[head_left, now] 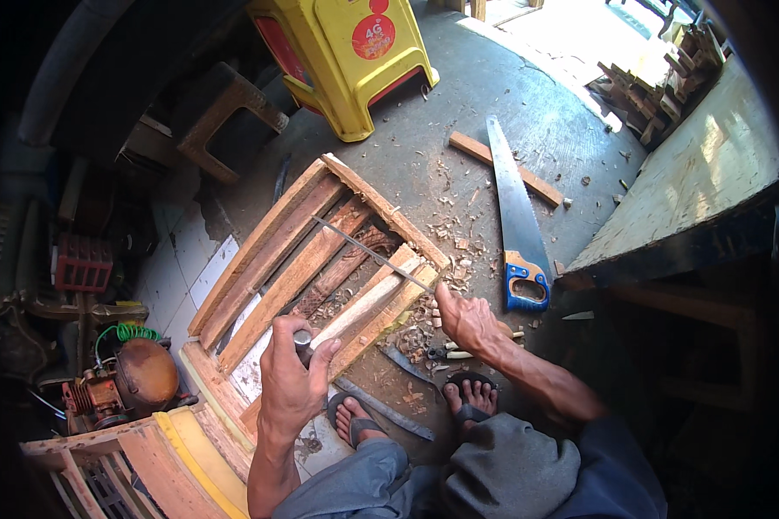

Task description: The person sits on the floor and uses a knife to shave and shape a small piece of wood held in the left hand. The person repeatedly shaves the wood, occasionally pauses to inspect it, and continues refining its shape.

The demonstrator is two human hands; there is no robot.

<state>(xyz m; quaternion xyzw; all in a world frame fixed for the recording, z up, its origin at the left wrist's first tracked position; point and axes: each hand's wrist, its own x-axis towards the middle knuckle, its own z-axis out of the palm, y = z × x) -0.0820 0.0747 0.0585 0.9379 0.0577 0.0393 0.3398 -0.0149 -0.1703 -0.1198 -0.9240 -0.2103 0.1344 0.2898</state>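
Observation:
My left hand (294,381) grips a metal-ended tool (302,339), perhaps a hammer, partly hidden by my fingers, over the lower part of a slatted wooden frame (260,229). On the frame's right side, my right hand (472,324) pinches the end of a long, thin metal bar (363,246), which slants across the slats toward the upper left. Below that hand, some pale-handled tools (459,353) lie partly hidden among wood shavings.
A handsaw (517,225) lies over a loose batten (472,147). A yellow plastic stool (346,95) stands behind, a pale panel (675,182) at right. An orange compressor (147,381) and curved wooden frame (173,467) sit at lower left. My feet are below.

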